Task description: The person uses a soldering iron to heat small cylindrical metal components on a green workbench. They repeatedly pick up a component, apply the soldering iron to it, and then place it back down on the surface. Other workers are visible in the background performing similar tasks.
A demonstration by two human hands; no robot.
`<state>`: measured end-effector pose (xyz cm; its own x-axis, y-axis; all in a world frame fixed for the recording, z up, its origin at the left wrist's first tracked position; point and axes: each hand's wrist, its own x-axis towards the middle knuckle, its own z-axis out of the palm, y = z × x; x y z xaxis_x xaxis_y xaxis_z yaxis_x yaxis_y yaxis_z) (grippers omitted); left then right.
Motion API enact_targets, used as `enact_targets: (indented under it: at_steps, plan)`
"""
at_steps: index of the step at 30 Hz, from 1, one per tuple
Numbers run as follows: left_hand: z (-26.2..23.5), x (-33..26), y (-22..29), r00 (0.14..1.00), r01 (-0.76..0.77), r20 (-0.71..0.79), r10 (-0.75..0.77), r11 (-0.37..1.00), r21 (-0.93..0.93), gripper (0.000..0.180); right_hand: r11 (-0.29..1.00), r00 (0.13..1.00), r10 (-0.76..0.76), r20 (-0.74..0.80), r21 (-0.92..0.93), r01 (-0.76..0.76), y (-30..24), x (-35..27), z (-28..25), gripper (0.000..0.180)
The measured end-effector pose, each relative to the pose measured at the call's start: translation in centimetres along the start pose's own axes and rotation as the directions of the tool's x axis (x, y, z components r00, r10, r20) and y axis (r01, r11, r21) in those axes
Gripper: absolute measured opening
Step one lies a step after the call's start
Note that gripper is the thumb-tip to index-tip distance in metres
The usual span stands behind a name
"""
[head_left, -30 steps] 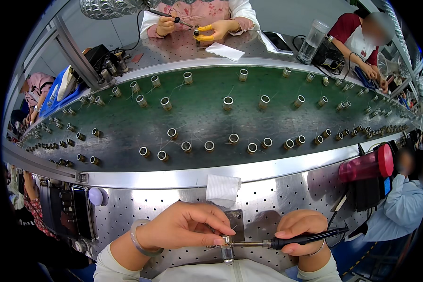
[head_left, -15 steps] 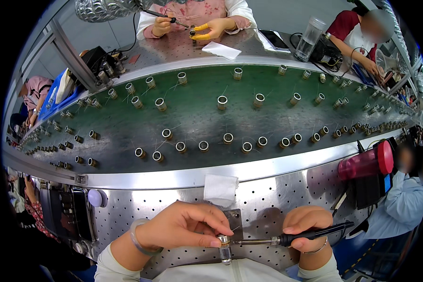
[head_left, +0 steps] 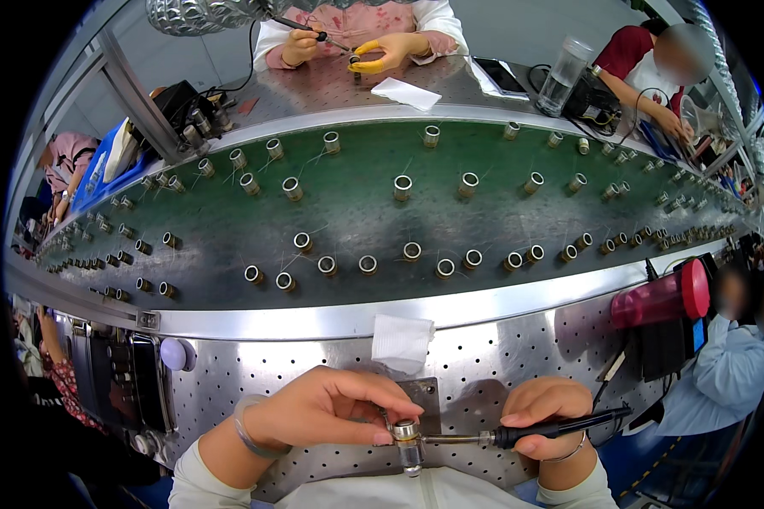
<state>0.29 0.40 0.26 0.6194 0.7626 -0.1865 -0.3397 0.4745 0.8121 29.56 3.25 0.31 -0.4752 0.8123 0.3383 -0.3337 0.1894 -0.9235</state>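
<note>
By the bench's near edge [head_left: 335,465], left fingers [head_left: 384,392] pinch the upright cylinder [head_left: 409,450]; rightward, right fingers [head_left: 530,412] grip the iron [head_left: 505,438] crosswise.

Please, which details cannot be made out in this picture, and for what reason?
In the head view:
Left hand: some fingers, hidden behind the hand itself.
Soldering iron: tip too small to show whether it touches the metal cylinder.
Silver duct: cut off by the top edge.

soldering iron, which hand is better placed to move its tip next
Probably the right hand: it grips the soldering iron by its black handle, with the tip at the metal cylinder. The left hand seems occupied, its thumb and a finger at the cylinder's upper end.
</note>
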Motion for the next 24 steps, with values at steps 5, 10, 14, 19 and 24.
enact_targets:
  at_steps: [5, 10, 14, 19, 24]
  plan:
    - [0.26, 0.18, -0.61, 0.997, -0.063, -0.037, 0.064, 0.998, 0.029, 0.029, 1.0, 1.0, 0.003, 0.002, 0.015, -0.003, 0.05, -0.03, 0.2, 0.022]
    - [0.83, 0.34, -0.85, 0.977, -0.208, -0.038, 0.212, 0.974, 0.09, 0.021, 1.0, 1.0, 0.012, 0.019, -0.01, -0.012, -0.04, 0.0, 0.08, 0.023]
    - [0.5, 0.2, -0.96, 0.97, -0.242, 0.0, 0.244, 0.959, 0.148, 0.017, 1.0, 1.0, 0.018, 0.017, -0.007, -0.017, -0.11, 0.0, 0.15, 0.023]
    - [0.51, 0.1, -0.82, 0.977, -0.211, 0.0, 0.214, 0.966, 0.15, 0.016, 0.999, 1.0, 0.006, 0.026, -0.054, -0.004, -0.29, 0.06, 0.17, 0.023]
    - [0.54, 0.13, -0.68, 0.978, -0.205, 0.003, 0.207, 0.967, 0.153, 0.015, 0.996, 0.999, -0.035, 0.035, -0.082, 0.038, -0.24, 0.03, 0.09, 0.023]
